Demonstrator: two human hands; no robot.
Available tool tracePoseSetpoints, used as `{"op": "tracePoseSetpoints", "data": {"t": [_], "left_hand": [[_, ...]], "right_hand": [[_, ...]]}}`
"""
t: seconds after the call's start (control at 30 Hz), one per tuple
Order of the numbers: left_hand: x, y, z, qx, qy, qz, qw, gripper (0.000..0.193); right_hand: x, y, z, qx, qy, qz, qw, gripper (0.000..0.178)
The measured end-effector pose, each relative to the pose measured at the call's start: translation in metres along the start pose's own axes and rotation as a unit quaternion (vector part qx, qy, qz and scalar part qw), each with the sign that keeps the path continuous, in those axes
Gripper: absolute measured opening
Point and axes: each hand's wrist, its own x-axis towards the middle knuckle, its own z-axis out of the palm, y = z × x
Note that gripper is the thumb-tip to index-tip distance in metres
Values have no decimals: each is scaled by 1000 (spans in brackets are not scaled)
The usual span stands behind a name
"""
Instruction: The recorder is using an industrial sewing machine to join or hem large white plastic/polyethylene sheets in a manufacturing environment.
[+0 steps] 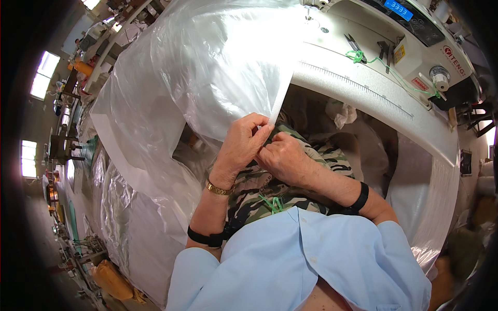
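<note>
A large sheet of translucent white plastic film spreads from the sewing machine's bed toward my lap and hangs down on the left. My left hand pinches the lower corner of its narrow folded hem between thumb and forefinger. Close against it, just below and to the right, my right hand is closed with its fingers curled inward. Whatever those fingers hold, if anything, is hidden. Both hands are above my camouflage-patterned trousers, in front of the machine bed.
A white sewing machine with a lit blue display stands at the upper right. On its bed lie thread snips tied with green string. The bed's curved front edge carries a ruler scale. More plastic film hangs at left.
</note>
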Motion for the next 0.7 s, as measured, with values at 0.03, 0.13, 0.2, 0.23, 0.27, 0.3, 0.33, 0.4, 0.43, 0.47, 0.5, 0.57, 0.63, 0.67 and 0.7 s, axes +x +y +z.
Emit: {"op": "tracePoseSetpoints", "data": {"t": [0.03,0.13,0.2,0.23,0.27,0.3,0.33,0.4,0.43,0.47,0.5,0.57,0.63,0.67,0.7], "left_hand": [[0,-2,2,2,12,5,1000,21],[0,-4,5,-12,62,27,998,27],[-5,-4,9,-20,92,39,995,32],[-8,-4,11,-16,102,46,994,35],[-11,-3,12,-10,111,55,992,38],[-14,-2,14,20,109,66,992,39],[-14,0,16,52,107,81,990,40],[-14,2,19,109,99,119,982,41],[-13,3,20,145,109,147,972,40],[-12,5,24,181,118,177,960,39],[-11,6,27,216,127,208,946,38],[-8,8,33,220,121,199,947,34],[-5,8,37,234,100,185,949,33],[-2,8,38,243,101,190,946,30],[1,7,38,250,94,194,944,30]], "right_hand": [[2,3,-6,16,-10,-10,1000,22],[10,29,-35,40,-42,-25,998,24],[15,56,-59,56,-5,-4,998,26],[20,72,-68,66,46,19,997,26],[24,85,-74,38,70,67,995,25],[28,99,-80,9,96,116,989,25],[34,113,-83,-38,125,122,984,26],[43,138,-89,-106,130,145,975,28],[48,147,-89,-106,134,129,977,29],[52,155,-89,-108,139,124,977,29],[54,163,-90,-109,139,128,976,30],[58,176,-91,-125,92,138,978,34],[61,185,-92,-136,70,150,977,36],[62,189,-93,-143,67,153,976,36],[63,192,-93,-138,74,142,977,36]]}}
